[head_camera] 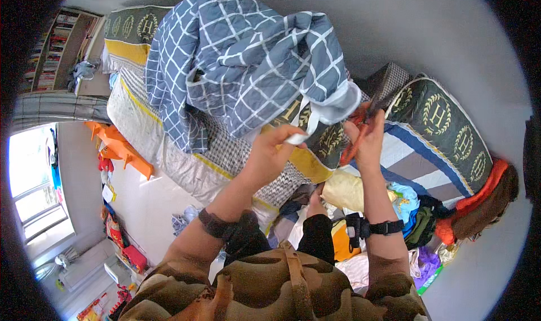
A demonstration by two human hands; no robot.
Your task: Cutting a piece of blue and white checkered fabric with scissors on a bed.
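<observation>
My left hand (274, 152) pinches a white fabric strip (312, 124) between thumb and fingers. The strip runs up to the white-lined edge of a blue quilt (262, 63) with a white grid pattern, bunched on the bed. Close to that edge, my right hand (370, 141) grips what look like red-handled scissors (353, 150); their dark end points up and away, blurred. Whether the blades are apart cannot be made out. Under the quilt lies a patterned bed cover (270, 190) in black, white and yellow.
Piled clothes and bags, including a pale yellow bundle (344, 190), lie by my right forearm. A dark bordered cover (439, 109) rests against the wall at right. An orange rack (122, 147), bookshelf (57, 46) and window (38, 185) stand left.
</observation>
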